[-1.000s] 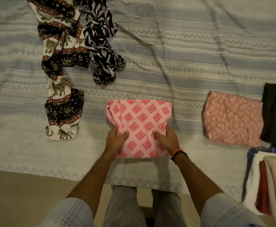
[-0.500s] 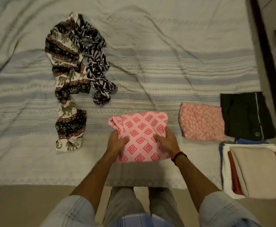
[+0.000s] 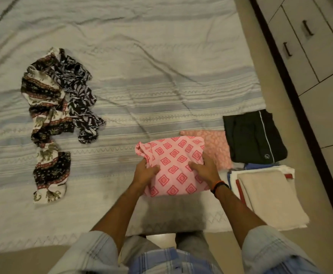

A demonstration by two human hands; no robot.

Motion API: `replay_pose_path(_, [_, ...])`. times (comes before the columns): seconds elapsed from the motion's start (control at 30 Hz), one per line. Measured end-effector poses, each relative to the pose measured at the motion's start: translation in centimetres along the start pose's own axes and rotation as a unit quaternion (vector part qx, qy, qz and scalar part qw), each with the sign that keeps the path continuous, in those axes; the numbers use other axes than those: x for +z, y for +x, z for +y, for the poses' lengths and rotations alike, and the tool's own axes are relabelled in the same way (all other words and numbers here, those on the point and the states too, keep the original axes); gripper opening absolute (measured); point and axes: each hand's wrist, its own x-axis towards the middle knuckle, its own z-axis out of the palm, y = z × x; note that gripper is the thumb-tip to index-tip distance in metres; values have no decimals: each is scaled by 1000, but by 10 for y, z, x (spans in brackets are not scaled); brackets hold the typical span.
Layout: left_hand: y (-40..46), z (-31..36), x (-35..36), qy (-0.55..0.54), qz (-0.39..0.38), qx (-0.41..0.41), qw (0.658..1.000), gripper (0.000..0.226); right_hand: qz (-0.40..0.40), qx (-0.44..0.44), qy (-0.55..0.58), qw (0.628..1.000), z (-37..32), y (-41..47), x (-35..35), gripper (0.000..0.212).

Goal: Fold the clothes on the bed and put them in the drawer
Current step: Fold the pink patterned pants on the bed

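A folded pink cloth with red diamonds (image 3: 174, 165) is held just above the bed's near edge. My left hand (image 3: 145, 173) grips its left side, thumb on top. My right hand (image 3: 205, 170) grips its right side the same way. The cloth overlaps the left part of a folded pink floral garment (image 3: 216, 147) lying on the striped bedsheet (image 3: 142, 86). An unfolded elephant-print garment (image 3: 47, 125) and a dark leaf-print garment (image 3: 82, 101) lie crumpled at the left.
A folded black garment (image 3: 254, 137) lies at the bed's right edge. Nearer me is a stack of folded clothes with a beige piece on top (image 3: 268, 196). Drawer fronts with dark handles (image 3: 307, 28) line the wall at the right, across a strip of floor.
Both hands have carried the pink diamond cloth to the right, so it now overlaps the pink floral garment. The view has swung right, bringing the drawers into sight.
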Motion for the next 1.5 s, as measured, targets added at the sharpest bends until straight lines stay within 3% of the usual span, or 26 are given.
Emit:
replay_pose_path(0.27, [15,18,120,14,-4,-13,1000,34,-2,40,-16,999,24,43,-115,39])
replay_pose_path(0.7, [64,48,169,-22,31,-20,999,37,-5,39,-22,999,25,112,-163,36])
replay_pose_path(0.77, [75,40,170,24,44,-36,998,35,-7,69,-74,995,34,121,-161,48])
replay_pose_path(0.87, [84,25,171,140,72,-99,983,40,-2,130,-261,957,56,131,-160,76])
replay_pose_path(0.93, [85,18,173,204,83,-128,967,61,-15,125,-314,941,65,134,-158,70])
replay_pose_path(1.03, [83,19,180,242,52,-101,964,56,-58,81,-317,943,68,135,-150,56])
replay_pose_path(1.13, [82,23,183,252,21,-98,963,68,-90,63,-303,947,66,134,-143,60])
replay_pose_path(1.5, [54,39,170,262,24,-42,964,75,-45,33,-240,969,41,106,-144,48])
